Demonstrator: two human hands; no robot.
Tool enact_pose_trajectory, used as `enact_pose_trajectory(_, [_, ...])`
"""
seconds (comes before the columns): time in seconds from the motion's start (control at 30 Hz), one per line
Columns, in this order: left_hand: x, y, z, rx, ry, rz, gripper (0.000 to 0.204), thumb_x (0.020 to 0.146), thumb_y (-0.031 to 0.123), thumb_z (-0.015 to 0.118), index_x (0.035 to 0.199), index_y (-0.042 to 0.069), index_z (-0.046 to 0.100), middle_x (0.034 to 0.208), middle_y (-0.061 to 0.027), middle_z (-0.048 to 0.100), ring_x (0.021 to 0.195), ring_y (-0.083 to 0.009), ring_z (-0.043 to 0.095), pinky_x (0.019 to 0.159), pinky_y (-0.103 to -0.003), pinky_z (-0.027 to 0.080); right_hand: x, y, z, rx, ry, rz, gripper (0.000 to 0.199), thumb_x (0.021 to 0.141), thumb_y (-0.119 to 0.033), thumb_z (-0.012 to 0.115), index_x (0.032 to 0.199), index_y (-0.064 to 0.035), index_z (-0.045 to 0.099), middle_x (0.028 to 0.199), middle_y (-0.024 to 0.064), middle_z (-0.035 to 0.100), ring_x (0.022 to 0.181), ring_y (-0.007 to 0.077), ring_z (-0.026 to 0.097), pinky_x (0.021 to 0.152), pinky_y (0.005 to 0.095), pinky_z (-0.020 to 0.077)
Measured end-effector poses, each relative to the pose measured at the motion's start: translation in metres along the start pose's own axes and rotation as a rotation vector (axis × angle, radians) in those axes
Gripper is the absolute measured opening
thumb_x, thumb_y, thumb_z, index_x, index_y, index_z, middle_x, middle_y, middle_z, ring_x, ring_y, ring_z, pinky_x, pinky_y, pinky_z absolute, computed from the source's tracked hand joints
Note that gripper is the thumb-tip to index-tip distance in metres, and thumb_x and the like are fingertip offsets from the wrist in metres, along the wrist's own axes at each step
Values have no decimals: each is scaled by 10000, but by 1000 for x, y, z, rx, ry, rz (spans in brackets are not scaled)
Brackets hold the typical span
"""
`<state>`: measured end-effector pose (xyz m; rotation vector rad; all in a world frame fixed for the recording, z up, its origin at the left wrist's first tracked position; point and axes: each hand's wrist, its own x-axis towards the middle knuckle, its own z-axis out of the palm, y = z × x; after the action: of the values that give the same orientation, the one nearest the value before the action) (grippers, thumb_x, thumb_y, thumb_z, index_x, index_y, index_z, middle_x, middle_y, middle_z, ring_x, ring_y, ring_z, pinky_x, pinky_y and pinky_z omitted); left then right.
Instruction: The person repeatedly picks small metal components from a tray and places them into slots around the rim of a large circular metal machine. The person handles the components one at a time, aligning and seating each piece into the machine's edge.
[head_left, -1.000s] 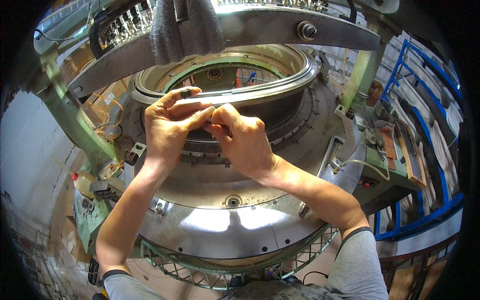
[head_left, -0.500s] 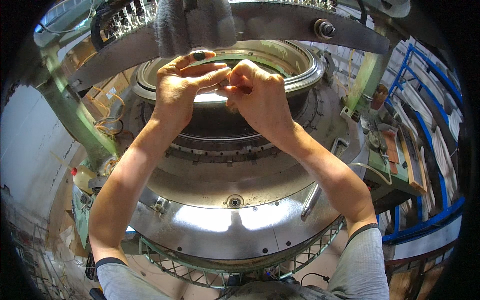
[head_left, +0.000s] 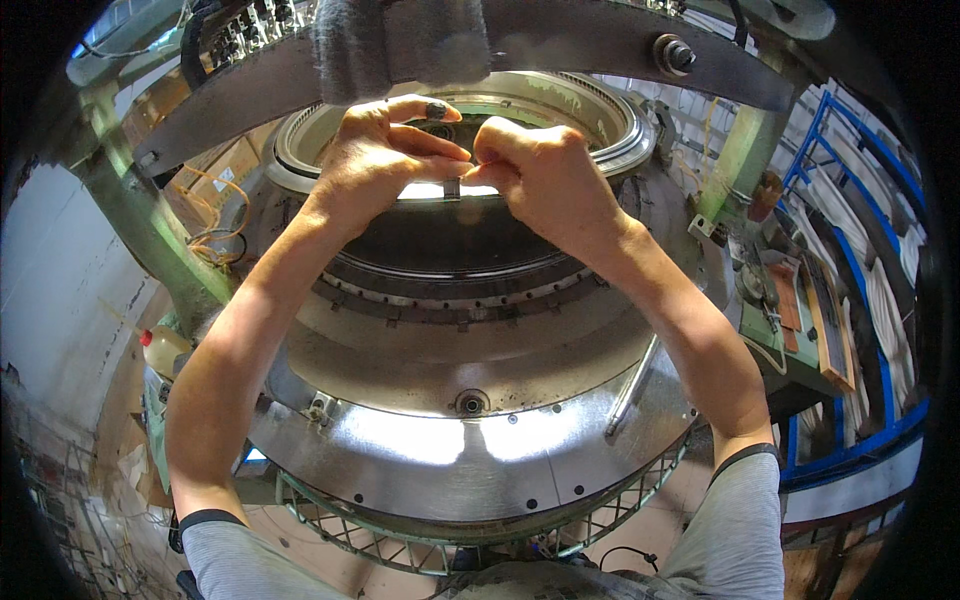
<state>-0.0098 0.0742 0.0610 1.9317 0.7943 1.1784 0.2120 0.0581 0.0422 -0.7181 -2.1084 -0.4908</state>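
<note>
My left hand [head_left: 375, 155] and my right hand [head_left: 550, 165] meet fingertip to fingertip over the front rim of the round metal cylinder [head_left: 640, 130]. The left thumb and a finger are pinched together, while the upper finger reaches out with a dark wrap around its tip. My right hand has its fingers curled and its thumb pressed against them. Whatever lies in the two pinches is too small and hidden to make out. Just beneath the fingertips a small grey metal piece [head_left: 452, 188] shows at the rim; I cannot tell whether a hand touches it.
A curved steel beam [head_left: 570, 55] with grey cloth [head_left: 400, 45] over it crosses above the hands. A metal rod [head_left: 632, 388] lies on the wide polished ring [head_left: 400, 440]. Green posts [head_left: 150, 210] flank the machine; a blue rack [head_left: 885, 370] holding pale material stands at right.
Both hands have shifted slightly right in the picture, and the right hand has turned with its knuckles outward. The small grey piece below the fingertips now shows more plainly.
</note>
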Motion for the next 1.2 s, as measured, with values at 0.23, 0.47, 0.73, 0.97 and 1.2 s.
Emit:
enact_pose_trajectory(0.23, [4,2,-2,108,-46,18,487,775,26,897,1232,38,728,978,-154,812,927,-167,769,894,-301,605,-4,-4,1,-134,-85,-98,193,879,25,649,1066,-19,634,720,145,710,669,288,755,587,387,611])
enact_pose_trajectory(0.47, [4,1,-1,112,-40,15,497,773,22,891,1240,17,721,981,-154,812,931,-167,769,897,-299,603,-1,-6,4,-197,5,-190,164,936,-108,747,982,-53,599,699,102,663,630,248,731,560,354,591])
enact_pose_trajectory(0.73, [5,-4,-1,77,-60,22,520,774,30,892,1261,7,712,982,-150,813,940,-170,769,900,-313,608,-3,-6,4,-240,-52,-191,185,918,-60,737,1050,-36,610,744,114,686,672,244,743,591,347,609])
enact_pose_trajectory(0.97, [5,-8,0,39,-39,1,506,770,-22,857,1256,15,721,977,-162,805,905,-172,760,853,-318,625,-4,-11,3,-265,-43,-222,261,857,17,706,1100,-28,620,782,112,702,718,256,749,625,365,607])
enact_pose_trajectory(1.2, [7,-10,-4,-8,-68,-58,577,775,66,898,1308,23,682,1008,-147,801,949,-178,750,923,-344,589,-9,-6,15,-404,0,-292,215,874,-95,716,1080,-93,654,764,17,626,703,162,658,643,314,525])
